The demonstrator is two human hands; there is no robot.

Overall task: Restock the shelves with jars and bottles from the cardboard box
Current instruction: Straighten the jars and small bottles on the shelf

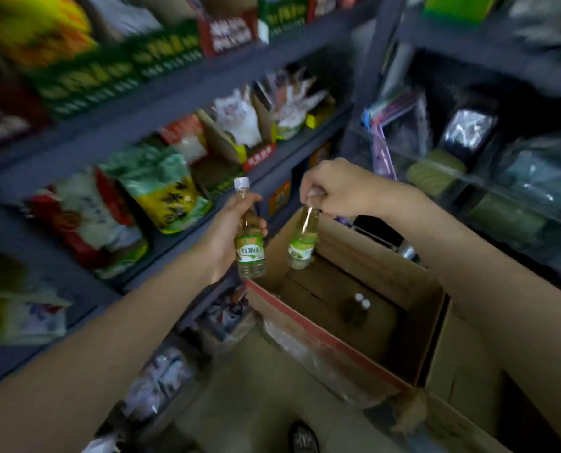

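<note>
My left hand [230, 230] grips a small clear bottle [250, 250] with pale yellow liquid, a green label and a white cap, held upright beside the shelves. My right hand [334, 188] pinches the top of a second, matching bottle [302, 240], which hangs from my fingers above the open cardboard box [334, 348]. Its cap is hidden under my fingers. Two more bottles with white caps [361, 304] stand inside the box near its far side.
Dark grey shelves [181, 93] on the left hold bags and packets of food. A second shelf unit [488, 191] at the right holds wrapped goods behind clear bins. The floor [249, 387] lies below, with a shoe tip [303, 438] by the box.
</note>
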